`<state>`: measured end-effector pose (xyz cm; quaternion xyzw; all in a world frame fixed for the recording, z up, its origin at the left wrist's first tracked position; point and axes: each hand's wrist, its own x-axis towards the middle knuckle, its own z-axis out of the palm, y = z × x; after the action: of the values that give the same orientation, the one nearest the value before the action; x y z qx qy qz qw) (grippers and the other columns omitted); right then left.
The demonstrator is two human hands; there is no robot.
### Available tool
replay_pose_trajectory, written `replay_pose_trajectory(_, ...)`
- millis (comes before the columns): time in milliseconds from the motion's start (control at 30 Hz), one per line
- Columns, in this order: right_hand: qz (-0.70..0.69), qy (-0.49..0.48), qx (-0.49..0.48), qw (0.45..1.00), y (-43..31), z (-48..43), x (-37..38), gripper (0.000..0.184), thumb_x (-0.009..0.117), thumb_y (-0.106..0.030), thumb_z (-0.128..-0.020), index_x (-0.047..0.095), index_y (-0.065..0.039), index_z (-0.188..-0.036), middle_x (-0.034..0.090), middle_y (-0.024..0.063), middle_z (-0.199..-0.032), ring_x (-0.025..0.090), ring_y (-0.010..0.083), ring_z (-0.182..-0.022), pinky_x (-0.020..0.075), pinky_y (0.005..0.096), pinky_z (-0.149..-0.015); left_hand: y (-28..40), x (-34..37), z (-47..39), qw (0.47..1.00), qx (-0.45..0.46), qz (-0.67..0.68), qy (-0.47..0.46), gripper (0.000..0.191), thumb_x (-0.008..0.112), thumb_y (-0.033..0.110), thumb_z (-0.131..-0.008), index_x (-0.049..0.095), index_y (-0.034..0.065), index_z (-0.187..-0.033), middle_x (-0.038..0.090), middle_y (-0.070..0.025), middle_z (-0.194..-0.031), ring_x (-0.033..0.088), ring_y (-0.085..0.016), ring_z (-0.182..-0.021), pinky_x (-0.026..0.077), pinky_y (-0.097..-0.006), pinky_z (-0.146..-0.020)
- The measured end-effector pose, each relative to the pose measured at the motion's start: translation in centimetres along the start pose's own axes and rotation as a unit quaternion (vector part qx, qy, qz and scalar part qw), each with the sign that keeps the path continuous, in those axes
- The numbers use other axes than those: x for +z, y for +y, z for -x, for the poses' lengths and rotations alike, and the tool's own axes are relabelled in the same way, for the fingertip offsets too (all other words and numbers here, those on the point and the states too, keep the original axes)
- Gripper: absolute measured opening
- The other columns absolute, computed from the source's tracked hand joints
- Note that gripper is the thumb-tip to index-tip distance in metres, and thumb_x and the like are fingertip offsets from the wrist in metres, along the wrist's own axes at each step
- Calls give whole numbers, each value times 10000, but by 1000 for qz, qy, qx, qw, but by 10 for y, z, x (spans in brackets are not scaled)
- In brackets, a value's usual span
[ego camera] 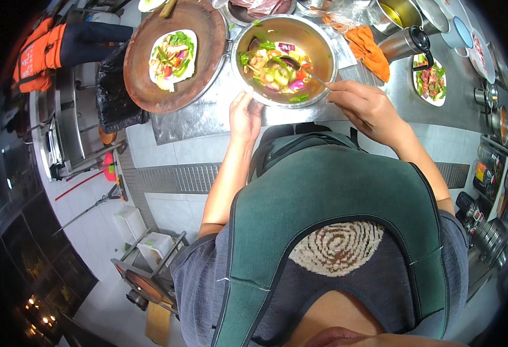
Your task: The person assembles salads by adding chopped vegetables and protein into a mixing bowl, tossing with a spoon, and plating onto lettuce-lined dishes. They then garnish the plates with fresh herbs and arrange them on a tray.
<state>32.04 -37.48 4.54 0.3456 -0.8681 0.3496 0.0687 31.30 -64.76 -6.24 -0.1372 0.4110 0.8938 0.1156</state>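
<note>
My left hand [246, 115] steadies the near left side of a stainless-steel mixing bowl [321, 91], its fingers at the outer wall. In my right hand [369, 106] is the thin handle of a metal spoon [289, 63], whose head rests among the food. The bowl contains a mixed salad [275, 71] with red onion, tomato, green leaves and pale pieces. Left of it, a white dish of similar salad [173, 58] sits on a round wooden chopping block [139, 82].
Behind the bowl is a pan of raw meat [258, 8]. An orange cloth [369, 50], a steel jug [399, 45] and another salad dish [430, 80] stand to the right on the steel table [197, 123]. A black-lined bin [117, 95] and a person in orange [41, 56] are at left.
</note>
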Motion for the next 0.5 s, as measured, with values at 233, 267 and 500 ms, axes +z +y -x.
replay_pose_trajectory(233, 41, 81, -22, 996, 11, -15, 40, 213, 556, -39, -782, 602, -40, -990, 606, 125, -1085, 627, 270, -900, 532, 323, -727, -3, -3, 5, 999, -13, -35, 0, 305, 482, 132, -927, 522, -20, -1189, 585, -98, -1159, 553, -200, -1064, 423, -365, -902)
replay_pose_trajectory(267, 65, 51, -70, 994, 9, -13, 45, 210, 558, -52, -782, 596, -47, -989, 605, 122, -1100, 619, 265, -930, 529, 326, -741, -2, -5, 5, 1000, -3, -23, -2, 305, 483, 130, -925, 523, -20, -1187, 584, -99, -1162, 548, -203, -1073, 416, -372, -914)
replay_pose_trajectory(500, 23, -118, -122, 985, 4, 5, -15, 239, 589, -64, -716, 582, -41, -953, 575, 155, -1156, 610, 291, -946, 525, 350, -755, 18, -8, 10, 999, 17, -41, 21, 308, 495, 126, -913, 531, -12, -1185, 572, -92, -1179, 531, -197, -1094, 411, -386, -935)
